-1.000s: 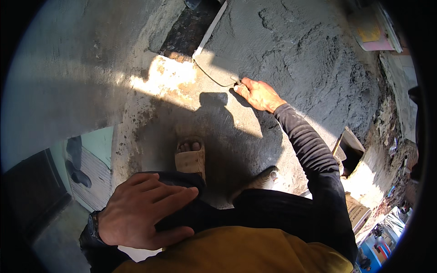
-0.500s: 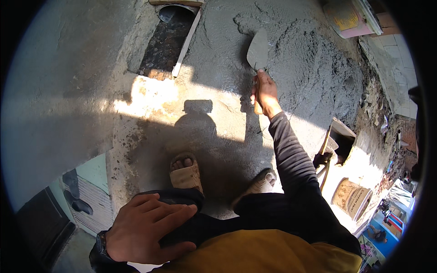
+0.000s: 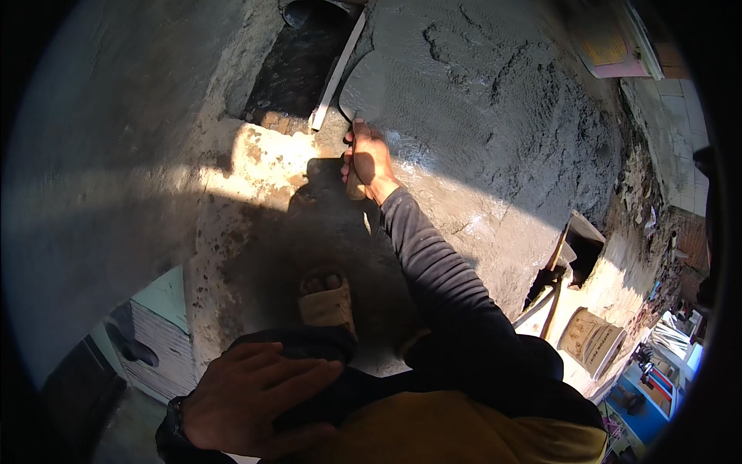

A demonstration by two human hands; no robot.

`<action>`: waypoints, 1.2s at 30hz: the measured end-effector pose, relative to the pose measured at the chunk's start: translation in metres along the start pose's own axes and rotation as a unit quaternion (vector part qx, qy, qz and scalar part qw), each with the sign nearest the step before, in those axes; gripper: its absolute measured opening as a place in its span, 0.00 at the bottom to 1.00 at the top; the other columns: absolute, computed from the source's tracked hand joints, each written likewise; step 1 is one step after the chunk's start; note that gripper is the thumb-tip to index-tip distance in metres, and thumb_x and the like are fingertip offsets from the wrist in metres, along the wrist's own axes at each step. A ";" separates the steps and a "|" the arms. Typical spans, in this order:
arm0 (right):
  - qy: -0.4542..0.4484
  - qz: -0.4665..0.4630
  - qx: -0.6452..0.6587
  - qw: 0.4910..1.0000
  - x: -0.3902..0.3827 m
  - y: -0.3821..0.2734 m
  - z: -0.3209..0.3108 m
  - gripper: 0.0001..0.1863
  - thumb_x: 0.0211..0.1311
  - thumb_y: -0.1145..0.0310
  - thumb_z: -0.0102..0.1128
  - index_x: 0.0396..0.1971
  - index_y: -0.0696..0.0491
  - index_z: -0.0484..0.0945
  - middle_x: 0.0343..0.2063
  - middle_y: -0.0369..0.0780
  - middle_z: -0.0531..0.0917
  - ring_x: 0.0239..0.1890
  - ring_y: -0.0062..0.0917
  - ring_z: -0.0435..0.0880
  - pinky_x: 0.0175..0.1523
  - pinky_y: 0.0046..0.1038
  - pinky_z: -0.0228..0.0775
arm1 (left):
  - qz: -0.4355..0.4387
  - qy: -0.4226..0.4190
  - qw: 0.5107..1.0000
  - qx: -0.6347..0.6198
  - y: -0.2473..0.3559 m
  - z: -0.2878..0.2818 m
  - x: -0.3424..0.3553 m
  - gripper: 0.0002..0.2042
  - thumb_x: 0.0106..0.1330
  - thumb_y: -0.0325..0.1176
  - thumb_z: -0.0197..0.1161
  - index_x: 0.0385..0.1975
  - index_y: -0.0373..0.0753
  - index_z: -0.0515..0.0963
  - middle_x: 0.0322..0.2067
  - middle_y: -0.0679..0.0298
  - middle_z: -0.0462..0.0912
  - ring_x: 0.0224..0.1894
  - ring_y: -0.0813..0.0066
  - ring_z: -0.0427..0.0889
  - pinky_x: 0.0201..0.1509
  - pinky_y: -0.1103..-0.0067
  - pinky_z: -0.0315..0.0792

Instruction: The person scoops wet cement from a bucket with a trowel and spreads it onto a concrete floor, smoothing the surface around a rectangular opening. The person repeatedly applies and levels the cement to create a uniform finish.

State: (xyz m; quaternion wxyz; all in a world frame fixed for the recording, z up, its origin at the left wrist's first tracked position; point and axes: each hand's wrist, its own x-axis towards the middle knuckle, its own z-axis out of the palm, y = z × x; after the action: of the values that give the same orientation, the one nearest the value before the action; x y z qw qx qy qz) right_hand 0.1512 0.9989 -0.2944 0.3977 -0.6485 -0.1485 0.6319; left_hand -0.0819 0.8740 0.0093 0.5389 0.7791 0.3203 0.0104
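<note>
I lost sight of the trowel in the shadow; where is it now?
In the head view, the trowel is top centre, held by the right hand, its blade on the wet cement beside the white strip edging the dark opening.

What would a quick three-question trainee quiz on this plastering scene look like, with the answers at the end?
1. True or false: the right hand grips the handle of a trowel.
2. Multiple choice: where does the left hand rest? A) on the wet mortar B) on the person's own dark-trousered knee C) on the bucket
3. Fill in: the trowel blade lies at the edge of the grey ______ heap, beside a pale wooden strip.

Key: 1 true. 2 B. 3 mortar.
</note>
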 end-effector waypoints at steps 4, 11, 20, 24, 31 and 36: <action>-0.048 0.003 -0.067 0.997 -0.009 0.003 0.005 0.25 0.80 0.41 0.46 0.41 0.51 0.71 0.16 0.36 0.71 0.13 0.25 0.71 0.19 0.33 0.65 | 0.009 0.013 1.000 -0.014 -0.005 -0.001 -0.003 0.31 0.60 0.44 0.76 0.63 0.37 0.79 0.56 0.55 0.86 0.55 0.54 0.85 0.64 0.59 0.74; -0.128 -0.235 -0.585 0.766 -0.018 -0.011 -0.092 0.34 0.78 0.33 0.42 0.39 0.53 0.77 0.17 0.40 0.74 0.21 0.36 0.80 0.33 0.40 0.77 | 0.008 0.014 1.000 -0.026 -0.009 -0.003 -0.005 0.31 0.60 0.43 0.76 0.63 0.37 0.79 0.55 0.56 0.86 0.54 0.54 0.85 0.64 0.59 0.74; -0.108 -0.261 -0.743 0.607 0.060 -0.126 -0.132 0.36 0.78 0.36 0.44 0.58 0.55 0.81 0.40 0.51 0.90 0.45 0.47 0.90 0.55 0.44 0.82 | -0.005 0.014 1.000 -0.025 -0.008 -0.006 0.001 0.30 0.61 0.44 0.75 0.62 0.37 0.79 0.55 0.56 0.86 0.54 0.54 0.85 0.63 0.59 0.75; -0.049 -0.279 -0.727 0.625 0.102 -0.151 -0.142 0.37 0.78 0.36 0.45 0.60 0.58 0.80 0.44 0.55 0.88 0.49 0.50 0.89 0.57 0.44 0.79 | -0.017 0.015 0.999 -0.029 -0.007 -0.009 0.003 0.30 0.61 0.44 0.75 0.62 0.37 0.80 0.56 0.56 0.86 0.54 0.54 0.85 0.63 0.59 0.75; 0.062 -0.176 -0.642 0.743 0.128 -0.223 -0.132 0.36 0.79 0.39 0.45 0.59 0.59 0.80 0.52 0.57 0.86 0.58 0.50 0.85 0.65 0.44 0.74 | -0.023 0.019 0.999 -0.035 -0.007 -0.012 0.007 0.30 0.61 0.44 0.75 0.61 0.36 0.80 0.56 0.56 0.86 0.54 0.53 0.85 0.63 0.59 0.75; 0.084 -0.231 -0.567 0.786 0.107 -0.211 -0.123 0.36 0.81 0.40 0.41 0.57 0.61 0.79 0.48 0.57 0.87 0.56 0.53 0.85 0.63 0.47 0.75 | -0.027 0.012 0.999 -0.043 -0.011 -0.015 0.009 0.30 0.62 0.44 0.75 0.62 0.36 0.79 0.56 0.55 0.86 0.54 0.53 0.85 0.63 0.59 0.75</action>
State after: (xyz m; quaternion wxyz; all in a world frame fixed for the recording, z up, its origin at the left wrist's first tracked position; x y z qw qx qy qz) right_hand 0.3484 1.1676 -0.2352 0.1030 -0.7543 -0.5912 0.2663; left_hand -0.0855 0.8937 0.0035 0.5681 0.7462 0.3466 0.0191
